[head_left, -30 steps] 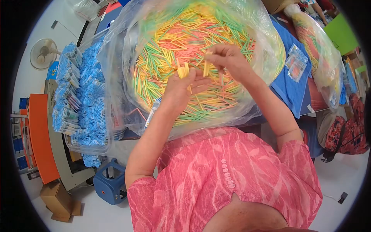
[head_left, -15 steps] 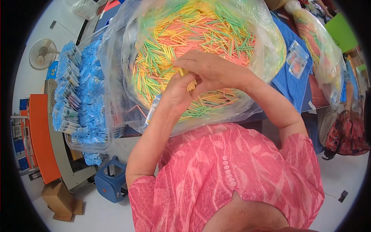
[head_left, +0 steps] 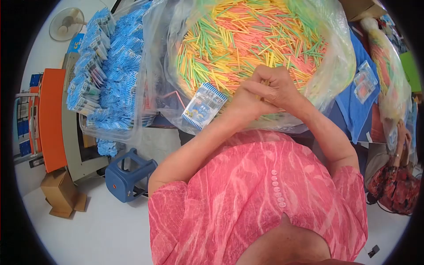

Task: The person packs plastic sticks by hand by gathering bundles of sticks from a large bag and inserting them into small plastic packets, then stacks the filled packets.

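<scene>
Both my hands meet over the near part of a large clear bag (head_left: 342, 57) full of short yellow, green and pink sticks (head_left: 247, 33). My left hand (head_left: 247, 104) is closed around a bundle of yellow sticks, mostly hidden by the fingers. Over it lies my right hand (head_left: 276, 88), its fingers bent against the bundle's top end. A blue-and-white printed packet (head_left: 205, 106) lies at the bag's near left edge, beside my left wrist. Left of the packet is a single pink stick (head_left: 180, 99).
A clear bin (head_left: 137, 126) of blue-and-white packets (head_left: 121, 75) stands at the left. On the right are a blue towel (head_left: 353, 108) with a small packet (head_left: 365, 84), another filled bag (head_left: 388, 75) and another person's arm (head_left: 399, 145). A blue stool (head_left: 128, 176) stands below.
The view has shifted, so the scene sits lower and further right. My right hand has come over to my left and now closes on the bundle. The packet beside my left wrist shows more fully.
</scene>
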A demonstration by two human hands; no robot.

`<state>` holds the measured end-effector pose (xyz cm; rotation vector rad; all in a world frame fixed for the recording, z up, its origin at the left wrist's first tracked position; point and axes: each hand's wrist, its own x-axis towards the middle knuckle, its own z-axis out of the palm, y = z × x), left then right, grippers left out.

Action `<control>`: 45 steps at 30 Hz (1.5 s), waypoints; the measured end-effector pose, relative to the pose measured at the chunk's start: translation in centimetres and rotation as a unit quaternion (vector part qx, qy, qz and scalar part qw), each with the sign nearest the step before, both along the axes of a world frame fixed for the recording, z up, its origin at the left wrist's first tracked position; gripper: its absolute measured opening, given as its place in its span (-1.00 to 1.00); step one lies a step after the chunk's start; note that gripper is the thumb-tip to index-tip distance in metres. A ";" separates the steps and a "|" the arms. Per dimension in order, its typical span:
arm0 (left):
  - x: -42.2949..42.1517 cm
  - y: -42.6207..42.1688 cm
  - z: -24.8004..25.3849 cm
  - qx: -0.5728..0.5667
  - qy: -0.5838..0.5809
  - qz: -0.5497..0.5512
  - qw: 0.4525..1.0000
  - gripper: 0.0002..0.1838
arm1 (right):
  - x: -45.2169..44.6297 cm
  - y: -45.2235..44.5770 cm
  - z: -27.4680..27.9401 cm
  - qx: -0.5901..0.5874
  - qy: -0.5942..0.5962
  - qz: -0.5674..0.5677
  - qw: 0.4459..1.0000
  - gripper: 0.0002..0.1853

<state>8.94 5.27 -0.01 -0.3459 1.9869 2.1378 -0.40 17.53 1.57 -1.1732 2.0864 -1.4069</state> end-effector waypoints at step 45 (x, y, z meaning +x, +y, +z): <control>6.9 -11.2 -2.6 -0.294 0.085 0.229 0.924 -0.71 | 1.4 1.2 -2.1 -0.051 0.252 0.007 0.966 -0.71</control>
